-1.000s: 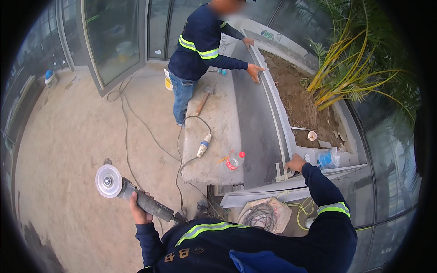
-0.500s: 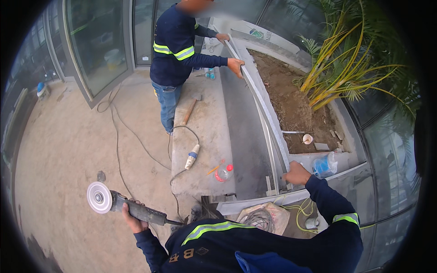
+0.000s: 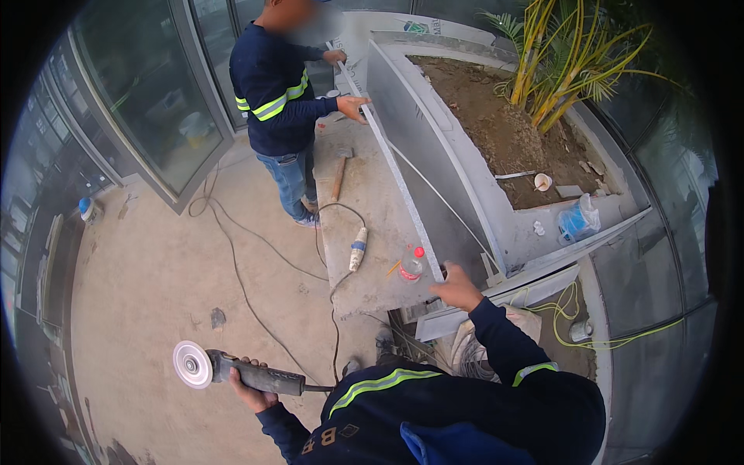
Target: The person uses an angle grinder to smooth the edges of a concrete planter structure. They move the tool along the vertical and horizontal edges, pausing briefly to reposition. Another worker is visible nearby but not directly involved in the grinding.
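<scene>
Low on the left, my left hand (image 3: 254,385) is closed around the body of an angle grinder (image 3: 277,380). Its pale cutting disc (image 3: 192,365) points away to the left, and I cannot tell if it is spinning. My right hand (image 3: 459,290) grips the near end of a long, thin grey slab (image 3: 401,186). A co-worker (image 3: 273,85) holds the slab's far part with both hands. The slab stands on edge above the concrete ledge (image 3: 356,291). Beside its near end stand a clear bottle with a red cap (image 3: 411,265) and a pencil (image 3: 394,268).
A hammer (image 3: 339,177) and a cable connector (image 3: 357,249) lie on the ledge. Cables (image 3: 248,287) trail over the floor. To the right are a planter of soil (image 3: 473,116) with a palm, and a blue bag (image 3: 577,221). A glass door (image 3: 147,93) stands at left.
The slab has moved left, off the planter's side and over the ledge, with my right hand and the co-worker's hands on it. The grinder stays in my left hand.
</scene>
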`<control>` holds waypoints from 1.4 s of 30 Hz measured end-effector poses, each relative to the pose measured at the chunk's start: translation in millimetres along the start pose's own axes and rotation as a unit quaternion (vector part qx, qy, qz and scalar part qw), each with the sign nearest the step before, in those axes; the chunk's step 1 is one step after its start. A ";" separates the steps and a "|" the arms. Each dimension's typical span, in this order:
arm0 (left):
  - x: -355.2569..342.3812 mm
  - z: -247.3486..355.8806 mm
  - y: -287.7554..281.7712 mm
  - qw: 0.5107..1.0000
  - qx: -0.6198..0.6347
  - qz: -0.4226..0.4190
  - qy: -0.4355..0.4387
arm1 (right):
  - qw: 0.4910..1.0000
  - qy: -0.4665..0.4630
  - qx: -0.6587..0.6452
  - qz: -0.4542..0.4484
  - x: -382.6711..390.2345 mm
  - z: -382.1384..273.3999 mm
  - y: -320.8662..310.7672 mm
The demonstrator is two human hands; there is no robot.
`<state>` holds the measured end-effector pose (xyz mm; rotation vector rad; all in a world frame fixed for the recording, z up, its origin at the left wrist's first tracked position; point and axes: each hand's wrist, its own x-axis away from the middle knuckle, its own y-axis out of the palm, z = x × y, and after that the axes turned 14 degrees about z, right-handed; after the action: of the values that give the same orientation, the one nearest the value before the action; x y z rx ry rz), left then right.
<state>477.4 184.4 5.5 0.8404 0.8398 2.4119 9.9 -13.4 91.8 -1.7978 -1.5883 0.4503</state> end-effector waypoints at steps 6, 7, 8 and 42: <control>10.2 47.4 -22.7 0.998 -0.058 -0.003 0.007 | 0.998 -0.020 0.007 0.058 25.1 45.5 129.1; 9.3 54.9 -25.1 0.998 -0.068 -0.004 0.001 | 0.997 -0.020 0.011 0.071 29.5 47.5 143.4; 8.6 63.9 -32.0 0.997 -0.078 -0.002 -0.002 | 0.998 -0.009 0.001 0.063 33.2 46.4 157.9; 1.6 11.1 24.1 0.959 -0.148 -0.205 -0.129 | 0.959 0.030 -0.253 0.122 127.9 129.6 166.0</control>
<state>478.7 172.6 29.3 0.7546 0.4789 1.9480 69.8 141.2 -90.5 -2.3833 -1.5366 0.0927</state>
